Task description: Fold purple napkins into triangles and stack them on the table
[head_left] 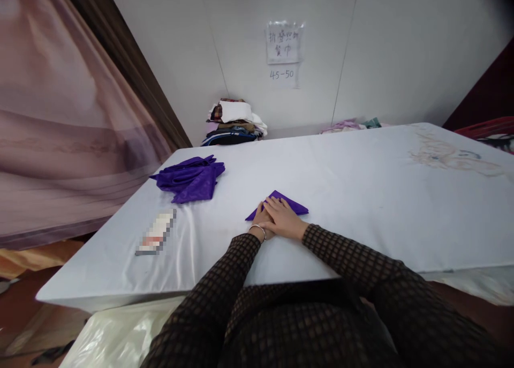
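Fingers [273, 206] of our right hand [287, 222] lie extended and close together, pressing down rather than curled around anything. Beneath them our left hand [260, 223], a thin bracelet [259, 231] at its wrist, is partly covered, so we cannot tell whether its fingers pinch or simply lie flat. Folded purple cloth [296, 205] sits directly under the fingertips: a low triangle on the white tablecloth [361, 196], its peak just beyond them, one sharp corner out to their left, another out to their right. We judge it light and soft, limp in a single layer but with a little body where the layers stack, and not fragile. Surface looks smooth, so layers may slide over one another or loosen if pressure is uneven. Best hold, in our view: the two side corners, thumb below and fingertip above, all layers taken together; failing that, a flat palm on the middle. Peak seems a poorer grip, as lifting there could open the folds. Well to the left of the fingers and farther from us, a loose purple heap [190, 180] of similar-looking fabric slumps in soft creases, which supports our reading.
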A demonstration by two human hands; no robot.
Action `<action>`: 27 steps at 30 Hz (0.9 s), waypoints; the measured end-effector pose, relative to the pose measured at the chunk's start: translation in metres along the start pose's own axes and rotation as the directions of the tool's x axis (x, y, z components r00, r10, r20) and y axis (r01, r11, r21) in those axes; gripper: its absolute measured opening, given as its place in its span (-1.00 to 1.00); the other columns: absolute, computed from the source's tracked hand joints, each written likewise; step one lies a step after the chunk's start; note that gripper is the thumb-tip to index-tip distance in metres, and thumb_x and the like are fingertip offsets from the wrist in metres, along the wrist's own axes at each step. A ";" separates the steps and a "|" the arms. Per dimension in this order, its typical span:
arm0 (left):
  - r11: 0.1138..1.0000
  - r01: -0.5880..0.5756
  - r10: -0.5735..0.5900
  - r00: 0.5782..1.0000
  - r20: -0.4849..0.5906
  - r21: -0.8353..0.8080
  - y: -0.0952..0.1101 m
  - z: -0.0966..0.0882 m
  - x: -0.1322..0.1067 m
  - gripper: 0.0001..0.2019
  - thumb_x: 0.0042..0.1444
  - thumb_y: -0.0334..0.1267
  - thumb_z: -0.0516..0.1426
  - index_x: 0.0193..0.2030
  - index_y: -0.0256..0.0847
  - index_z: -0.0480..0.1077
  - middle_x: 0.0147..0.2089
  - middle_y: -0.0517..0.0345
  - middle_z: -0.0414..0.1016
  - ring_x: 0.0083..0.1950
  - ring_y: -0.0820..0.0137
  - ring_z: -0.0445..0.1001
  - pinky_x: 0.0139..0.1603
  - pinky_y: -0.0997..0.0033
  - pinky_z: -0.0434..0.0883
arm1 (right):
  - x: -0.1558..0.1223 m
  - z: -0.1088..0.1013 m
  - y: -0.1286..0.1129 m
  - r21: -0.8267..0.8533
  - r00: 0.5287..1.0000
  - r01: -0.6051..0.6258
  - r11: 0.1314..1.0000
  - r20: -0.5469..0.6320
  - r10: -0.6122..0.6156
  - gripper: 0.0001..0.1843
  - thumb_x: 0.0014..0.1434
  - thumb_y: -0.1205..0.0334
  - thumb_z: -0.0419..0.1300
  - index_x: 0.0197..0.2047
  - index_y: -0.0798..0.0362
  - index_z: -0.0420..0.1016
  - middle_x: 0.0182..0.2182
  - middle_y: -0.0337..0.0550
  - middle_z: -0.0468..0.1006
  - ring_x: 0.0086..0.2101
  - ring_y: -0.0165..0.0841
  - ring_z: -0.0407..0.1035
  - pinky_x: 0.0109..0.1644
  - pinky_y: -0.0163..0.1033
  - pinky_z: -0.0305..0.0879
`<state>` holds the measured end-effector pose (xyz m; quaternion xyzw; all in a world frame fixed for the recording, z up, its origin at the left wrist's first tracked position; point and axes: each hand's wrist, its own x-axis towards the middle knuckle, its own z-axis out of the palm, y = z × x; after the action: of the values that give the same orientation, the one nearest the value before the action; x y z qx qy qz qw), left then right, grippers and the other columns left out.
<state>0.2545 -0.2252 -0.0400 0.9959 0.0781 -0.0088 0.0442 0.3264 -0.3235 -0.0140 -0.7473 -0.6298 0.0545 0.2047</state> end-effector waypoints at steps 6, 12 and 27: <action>0.998 0.016 -0.017 1.000 -0.012 -0.056 0.000 -0.002 0.001 -0.42 0.21 -0.11 -0.04 0.37 -0.08 -0.03 0.41 0.01 -0.03 0.42 0.13 -0.14 0.34 -0.13 -0.19 | -0.021 0.004 0.028 -0.013 0.987 -0.152 0.988 0.055 0.153 -0.10 0.22 -0.30 -0.22 0.36 0.24 -0.08 0.34 0.14 -0.08 0.31 -0.11 -0.23 0.32 0.03 -0.31; 0.997 0.030 -0.033 0.999 -0.043 -0.067 0.001 -0.002 0.002 -0.39 0.23 0.07 -0.10 0.35 -0.15 0.02 0.40 -0.03 -0.02 0.41 0.15 -0.12 0.34 -0.12 -0.17 | -0.053 -0.002 0.045 -0.105 0.982 -0.178 0.978 0.038 0.183 -0.17 0.23 -0.25 -0.18 0.34 0.23 0.01 0.33 0.14 -0.07 0.31 -0.12 -0.21 0.30 0.06 -0.22; 0.965 0.225 -0.227 0.974 -0.004 -0.137 -0.044 -0.006 -0.041 -0.41 0.24 0.06 -0.11 0.35 -0.10 -0.01 0.41 0.02 -0.04 0.42 0.17 -0.13 0.33 -0.13 -0.15 | -0.057 0.002 0.052 -0.170 0.991 -0.125 0.977 0.026 0.131 -0.18 0.23 -0.24 -0.16 0.33 0.22 0.03 0.32 0.14 -0.01 0.30 -0.11 -0.18 0.29 0.06 -0.16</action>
<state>0.2076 -0.1873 -0.0372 0.9752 0.1921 0.0014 0.1098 0.3623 -0.3846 -0.0454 -0.7998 -0.5864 0.0283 0.1251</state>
